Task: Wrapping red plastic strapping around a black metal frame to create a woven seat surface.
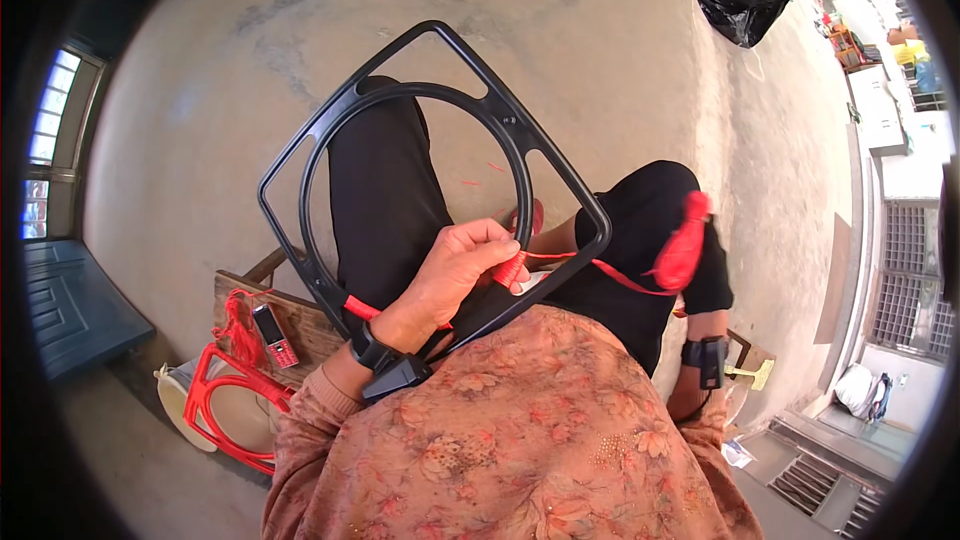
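A black plastic frame (440,170) — squarish outside, ring inside — is rested across the lap. Glossy red cord (610,275) is pinched against its 5 o'clock rim by the closed left hand (455,275). The right hand's grip can't be told — it's hidden behind the knee.

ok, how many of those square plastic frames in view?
2: a black frame across the lap, gripped by the left hand; a red frame on the floor at lower left. More may be hidden.
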Motion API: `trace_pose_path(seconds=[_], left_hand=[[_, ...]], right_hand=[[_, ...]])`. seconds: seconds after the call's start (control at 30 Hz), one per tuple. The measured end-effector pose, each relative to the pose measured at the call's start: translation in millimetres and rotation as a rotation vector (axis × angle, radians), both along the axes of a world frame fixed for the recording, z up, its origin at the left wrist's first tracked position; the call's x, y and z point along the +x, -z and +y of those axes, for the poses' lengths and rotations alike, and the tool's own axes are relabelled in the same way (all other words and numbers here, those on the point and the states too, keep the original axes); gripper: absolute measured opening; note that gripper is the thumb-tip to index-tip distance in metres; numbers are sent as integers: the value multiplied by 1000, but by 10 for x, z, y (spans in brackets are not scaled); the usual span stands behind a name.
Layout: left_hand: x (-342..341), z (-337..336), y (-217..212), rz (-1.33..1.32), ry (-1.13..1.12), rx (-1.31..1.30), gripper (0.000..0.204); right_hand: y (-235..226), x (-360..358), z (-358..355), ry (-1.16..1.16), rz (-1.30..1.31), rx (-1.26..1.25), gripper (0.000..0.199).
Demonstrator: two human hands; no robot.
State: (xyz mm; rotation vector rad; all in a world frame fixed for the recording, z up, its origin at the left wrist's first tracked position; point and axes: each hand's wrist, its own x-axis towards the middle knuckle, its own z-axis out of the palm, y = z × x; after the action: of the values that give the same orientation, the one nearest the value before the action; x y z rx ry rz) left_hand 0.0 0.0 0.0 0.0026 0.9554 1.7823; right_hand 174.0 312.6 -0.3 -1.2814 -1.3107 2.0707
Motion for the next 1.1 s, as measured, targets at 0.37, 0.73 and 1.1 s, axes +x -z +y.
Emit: trace_pose_path(seconds=[0.37,0.73,1.1], left_hand=[[71,-18,-92,210,-81,99,13],[15,-52,153,130,-12,-13,41],[-51,-30,134,-201,52,6,42]], right_hand=[[-334,-930,-1021,-1121,284,566,39],[148,-1265,-1226,-487,559,-197,28],[288,-369,-80,-221,261,-17,27]])
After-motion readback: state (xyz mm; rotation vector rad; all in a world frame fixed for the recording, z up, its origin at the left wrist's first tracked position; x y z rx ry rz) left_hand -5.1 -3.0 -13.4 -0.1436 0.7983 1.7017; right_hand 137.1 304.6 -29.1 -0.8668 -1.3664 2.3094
